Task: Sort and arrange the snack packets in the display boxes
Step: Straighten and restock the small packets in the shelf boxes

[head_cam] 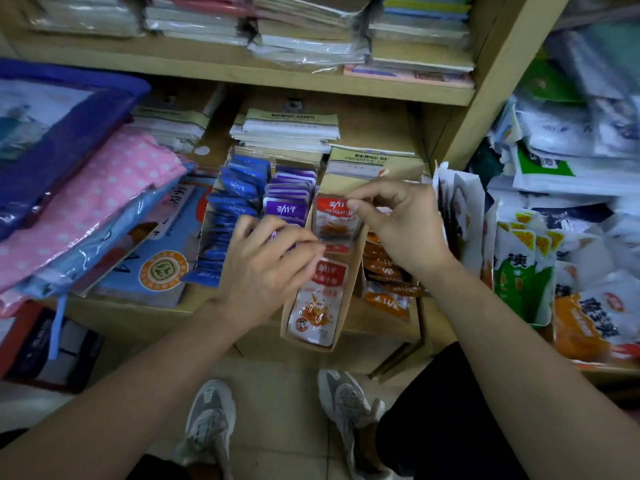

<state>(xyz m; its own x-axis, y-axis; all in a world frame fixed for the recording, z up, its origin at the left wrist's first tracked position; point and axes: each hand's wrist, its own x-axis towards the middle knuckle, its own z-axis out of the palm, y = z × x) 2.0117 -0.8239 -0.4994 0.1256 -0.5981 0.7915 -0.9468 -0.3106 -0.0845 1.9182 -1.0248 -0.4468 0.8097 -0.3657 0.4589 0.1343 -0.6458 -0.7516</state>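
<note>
- Stacked notebooks (291, 129) sit behind the boxes at upper centre. A pink dotted bag (86, 202) lies at left, and white snack bags (519, 271) crowd the right.
- The right hand (398, 220) pinches a red packet (334, 216) upright in the centre cardboard box (286, 320).
- The left hand (270, 268) covers the purple packets (291, 199); I cannot tell its grip.
- Two red packets show plainly, and one row of blue packets (235, 202).

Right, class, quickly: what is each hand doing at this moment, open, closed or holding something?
Left hand: fingers curled over the purple packets, blurred; grip cannot be told.
Right hand: pinches the top of the red packet.
</note>
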